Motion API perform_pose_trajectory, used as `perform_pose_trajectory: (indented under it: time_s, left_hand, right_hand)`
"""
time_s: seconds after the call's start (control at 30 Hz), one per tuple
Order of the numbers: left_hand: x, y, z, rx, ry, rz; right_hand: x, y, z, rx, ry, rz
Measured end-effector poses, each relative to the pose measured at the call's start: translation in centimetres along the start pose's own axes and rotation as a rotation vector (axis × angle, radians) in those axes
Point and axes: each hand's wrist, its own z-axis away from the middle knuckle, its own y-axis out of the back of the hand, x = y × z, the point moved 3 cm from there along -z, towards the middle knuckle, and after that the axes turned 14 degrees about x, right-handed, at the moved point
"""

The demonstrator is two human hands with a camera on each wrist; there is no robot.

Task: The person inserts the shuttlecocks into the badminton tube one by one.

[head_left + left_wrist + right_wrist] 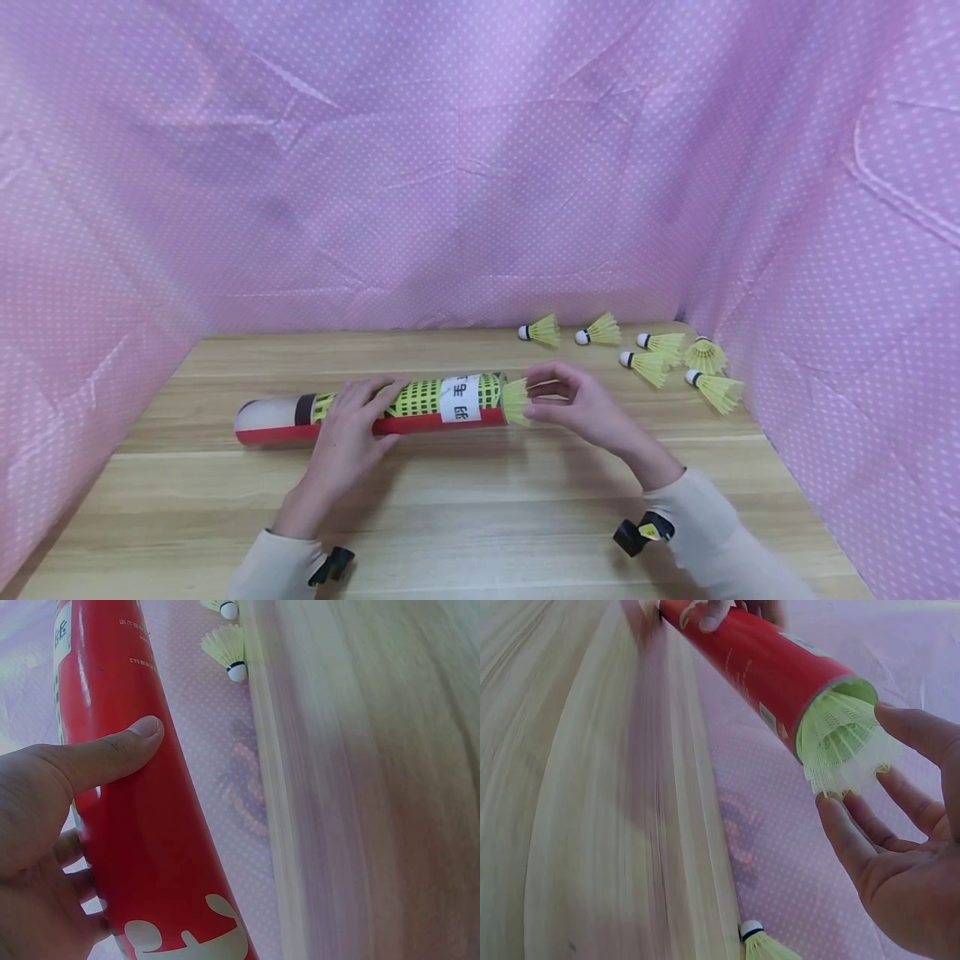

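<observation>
- The left hand [348,429] grips the red tube [420,423] near its middle, thumb on the near side; a steady hold there should keep it from rolling or twisting.
- The right hand [581,408] pinches a yellow shuttlecock [516,402] by its skirt rim, thumb opposite the fingertips, at the tube's right-hand mouth.
- That skirt sits partly inside the mouth, wide end outward. Any movement is best kept in line with the tube, since a tilt could snag it on the edge.
- Light fingertip pressure suits the skirt, which would probably buckle under a hard squeeze.
- Farther back on the worktop [450,533], six loose shuttlecocks [542,331] lie apart from the tube, some close together, before the dotted cloth [450,208].
</observation>
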Motion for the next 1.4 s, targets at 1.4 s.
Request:
perform_pose_trajectory:
  time_s: [1.4]
  left_hand:
    - [0.1, -0.1, -0.1, 0.008, -0.011, 0.002]
  right_hand:
    - [-0.6, -1.4, 0.2, -0.012, 0.073, 0.111]
